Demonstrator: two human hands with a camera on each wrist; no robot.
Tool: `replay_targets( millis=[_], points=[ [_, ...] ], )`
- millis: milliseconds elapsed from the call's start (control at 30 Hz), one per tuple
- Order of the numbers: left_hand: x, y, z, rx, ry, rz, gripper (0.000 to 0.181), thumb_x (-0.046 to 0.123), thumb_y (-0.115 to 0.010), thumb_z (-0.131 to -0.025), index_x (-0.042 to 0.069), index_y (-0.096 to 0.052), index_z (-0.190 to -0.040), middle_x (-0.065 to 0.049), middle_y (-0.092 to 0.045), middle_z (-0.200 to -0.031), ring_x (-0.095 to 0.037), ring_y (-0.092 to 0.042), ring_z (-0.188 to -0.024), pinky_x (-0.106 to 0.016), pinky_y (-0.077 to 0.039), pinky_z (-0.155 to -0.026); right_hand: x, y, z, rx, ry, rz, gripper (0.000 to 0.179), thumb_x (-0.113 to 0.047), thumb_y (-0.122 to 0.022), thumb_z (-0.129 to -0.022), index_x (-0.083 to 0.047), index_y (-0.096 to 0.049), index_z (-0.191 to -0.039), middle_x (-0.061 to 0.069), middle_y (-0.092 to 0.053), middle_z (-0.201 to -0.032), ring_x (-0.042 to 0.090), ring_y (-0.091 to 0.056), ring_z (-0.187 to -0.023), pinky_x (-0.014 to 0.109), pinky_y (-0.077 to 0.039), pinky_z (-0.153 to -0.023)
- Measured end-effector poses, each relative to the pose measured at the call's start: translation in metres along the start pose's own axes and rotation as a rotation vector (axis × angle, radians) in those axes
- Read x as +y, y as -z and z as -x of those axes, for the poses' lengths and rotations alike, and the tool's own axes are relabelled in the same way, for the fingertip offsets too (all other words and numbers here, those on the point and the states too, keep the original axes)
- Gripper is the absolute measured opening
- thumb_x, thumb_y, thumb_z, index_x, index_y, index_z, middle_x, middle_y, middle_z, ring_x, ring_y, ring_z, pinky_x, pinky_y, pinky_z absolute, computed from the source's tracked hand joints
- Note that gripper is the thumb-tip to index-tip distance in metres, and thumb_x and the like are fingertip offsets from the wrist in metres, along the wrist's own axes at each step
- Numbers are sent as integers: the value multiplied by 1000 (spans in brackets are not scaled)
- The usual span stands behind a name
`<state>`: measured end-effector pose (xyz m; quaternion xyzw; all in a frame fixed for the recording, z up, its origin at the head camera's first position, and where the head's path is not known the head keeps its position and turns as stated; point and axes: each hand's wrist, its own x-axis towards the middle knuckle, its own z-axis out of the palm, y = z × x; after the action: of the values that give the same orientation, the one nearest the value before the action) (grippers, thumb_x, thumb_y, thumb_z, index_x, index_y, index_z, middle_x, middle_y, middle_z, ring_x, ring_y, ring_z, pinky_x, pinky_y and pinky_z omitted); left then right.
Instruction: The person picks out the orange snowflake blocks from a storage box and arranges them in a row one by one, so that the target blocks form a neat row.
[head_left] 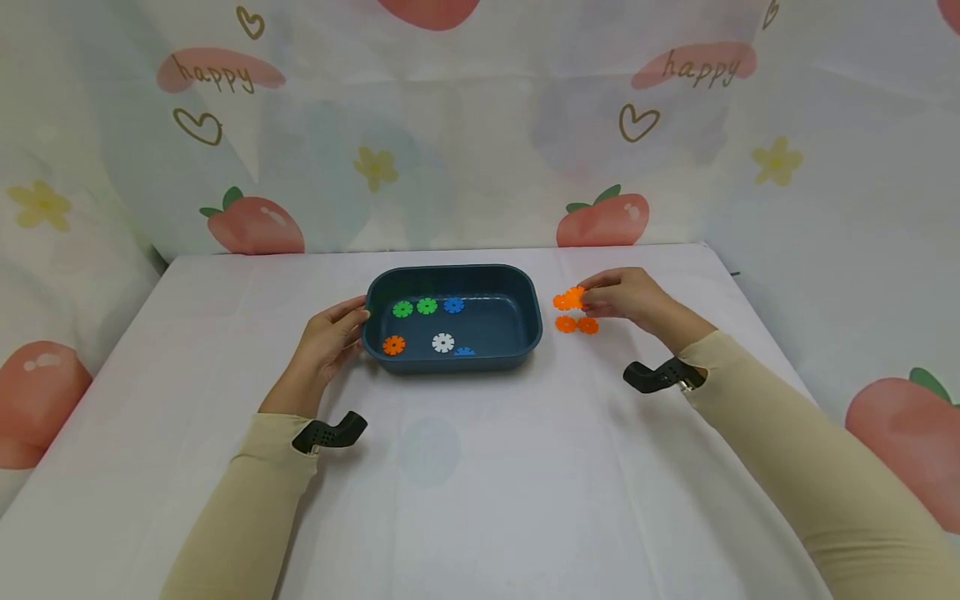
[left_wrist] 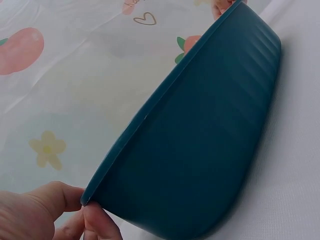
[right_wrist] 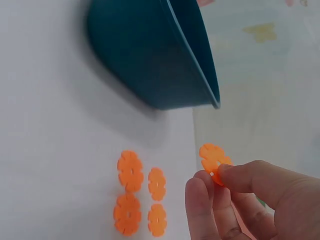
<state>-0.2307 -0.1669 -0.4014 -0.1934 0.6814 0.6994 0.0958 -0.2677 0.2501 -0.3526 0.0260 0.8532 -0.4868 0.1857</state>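
Observation:
A dark teal basin (head_left: 453, 365) stands on the white-covered table, and my left hand (head_left: 330, 340) pinches the rim at its left end between thumb and fingers. My right hand (head_left: 624, 297) is to the right of the basin. Its thumb and fingers pinch an orange notched plastic disc (right_wrist: 212, 156) above the table. Beneath it, several more orange discs (right_wrist: 128, 214) lie flat on the cloth. Inside the basin are two green discs (head_left: 402, 309), two blue discs (head_left: 453, 305), a white disc (head_left: 443, 342) and an orange disc (head_left: 393, 345); the front wall partly hides one blue disc.
White cloth covers the table (head_left: 480, 500). Behind it and at both sides hangs a printed curtain (head_left: 465, 125) with peaches, flowers and hearts. A black wrist mount (head_left: 330, 433) sits on the left forearm, and another black mount (head_left: 663, 375) on the right.

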Motion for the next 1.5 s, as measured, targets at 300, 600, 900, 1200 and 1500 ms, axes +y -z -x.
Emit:
replay_targets(
  millis=[300, 600, 900, 1200, 1500],
  points=[
    [-2, 0, -1, 15, 5, -13, 43, 24, -62, -98, 19, -56, -140, -2, -59, -123, -11, -58, -92, -17, -48, -67, 14, 11, -1, 16, -35, -18, 44, -14, -57, -100, 6, -49, -138, 24, -53, -131, 19, -67, -97, 23, -55, -84],
    [-2, 0, -2, 21, 10, -1, 42, 24, -62, -98, 20, -57, -139, 0, -60, -120, -10, -59, -90, -16, -49, -67, 29, 20, -1, 3, -93, -14, 47, -14, -58, -100, 7, -46, -140, 24, -50, -135, 12, -66, -89, 23, -55, -85],
    [-3, 1, -3, 11, 7, -1, 44, 24, -62, -98, 19, -56, -141, 1, -60, -121, -8, -59, -89, -16, -50, -68, 41, 24, 0, -7, -108, -22, 50, -14, -58, -99, 8, -44, -141, 21, -50, -133, 8, -67, -87, 25, -54, -88],
    [-2, -1, -4, 13, 11, -6, 44, 25, -62, -98, 20, -56, -141, 0, -59, -126, -8, -60, -91, -16, -50, -68, 53, 25, -2, -11, -134, -118, 52, -10, -61, -97, 10, -42, -140, -3, -64, -93, 7, -68, -79, 23, -56, -81],
    [0, 0, -2, 8, 14, 11, 44, 24, -62, -98, 19, -56, -141, 0, -59, -125, -8, -61, -93, -16, -51, -70, 59, 29, -4, -11, -142, -122, 55, -11, -62, -97, 12, -40, -141, -6, -66, -88, 6, -67, -78, 24, -56, -81]
  ],
)
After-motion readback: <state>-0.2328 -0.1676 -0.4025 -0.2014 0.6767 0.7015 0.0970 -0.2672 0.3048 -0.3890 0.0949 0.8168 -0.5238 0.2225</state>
